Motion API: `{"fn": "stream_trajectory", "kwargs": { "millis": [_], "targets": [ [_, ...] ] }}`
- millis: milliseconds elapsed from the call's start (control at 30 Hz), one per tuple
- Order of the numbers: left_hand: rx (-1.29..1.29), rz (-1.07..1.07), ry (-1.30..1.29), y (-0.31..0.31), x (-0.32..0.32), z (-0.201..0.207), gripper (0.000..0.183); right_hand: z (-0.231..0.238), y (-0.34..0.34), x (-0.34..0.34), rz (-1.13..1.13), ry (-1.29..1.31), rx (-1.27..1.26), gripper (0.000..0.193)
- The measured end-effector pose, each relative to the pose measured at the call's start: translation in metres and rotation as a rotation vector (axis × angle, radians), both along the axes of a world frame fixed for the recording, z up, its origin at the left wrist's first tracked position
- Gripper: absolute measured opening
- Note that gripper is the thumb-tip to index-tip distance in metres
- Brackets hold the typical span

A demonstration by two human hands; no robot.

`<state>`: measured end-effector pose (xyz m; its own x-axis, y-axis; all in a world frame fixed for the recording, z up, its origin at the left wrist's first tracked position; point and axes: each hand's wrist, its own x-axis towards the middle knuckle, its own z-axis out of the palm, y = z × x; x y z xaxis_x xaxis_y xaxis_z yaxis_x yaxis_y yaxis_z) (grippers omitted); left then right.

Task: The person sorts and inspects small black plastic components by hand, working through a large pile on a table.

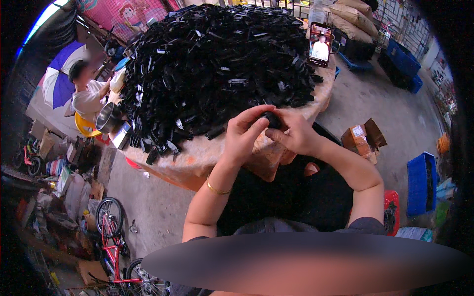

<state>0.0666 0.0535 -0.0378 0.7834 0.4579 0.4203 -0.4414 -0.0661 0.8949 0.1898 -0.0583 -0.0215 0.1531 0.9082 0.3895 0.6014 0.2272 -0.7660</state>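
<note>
Now both hands, left hand [245,129] and right hand [295,134], pinch one small black part [271,119] together beside the big black pile [217,64], apparently mid-fitting, needing steady fingertip pressure.

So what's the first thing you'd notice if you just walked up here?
The huge heap of small black plastic parts covering most of the table. Right at its near edge, the left hand and right hand meet around one small black part. At the far right of the heap, a lit phone stands upright.
</note>
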Motion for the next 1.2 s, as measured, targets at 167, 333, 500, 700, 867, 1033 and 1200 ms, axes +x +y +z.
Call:
{"fn": "stream_trajectory", "kwargs": {
  "millis": [167,333,500,700,867,1033,1200],
  "targets": [
    [-0.066,-0.021,-0.017,-0.005,0.000,0.001,0.032,-0.008,0.001,0.007,0.011,-0.093,0.055,0.030],
    [0.048,-0.021,-0.017,-0.007,-0.001,0.002,0.030,-0.010,-0.002,0.011,0.022,-0.194,0.132,0.031],
    [0.224,0.051,-0.098,-0.005,0.000,0.000,0.025,-0.012,-0.002,0.003,-0.011,-0.211,0.237,0.032],
    [0.098,0.032,-0.015,-0.007,0.002,0.001,0.025,-0.010,0.001,0.009,-0.054,-0.246,0.174,0.035],
    [0.073,0.230,0.079,-0.009,0.006,-0.001,0.026,0.003,0.000,0.063,-0.256,-0.597,0.140,0.036],
    [0.872,0.009,0.361,-0.019,0.009,-0.009,0.033,-0.010,-0.016,0.122,-0.586,-0.534,-0.256,0.039],
    [1.018,0.119,0.254,-0.021,0.027,-0.013,0.032,-0.018,-0.005,0.116,-0.378,-0.416,-0.256,0.030]
  ]
}}
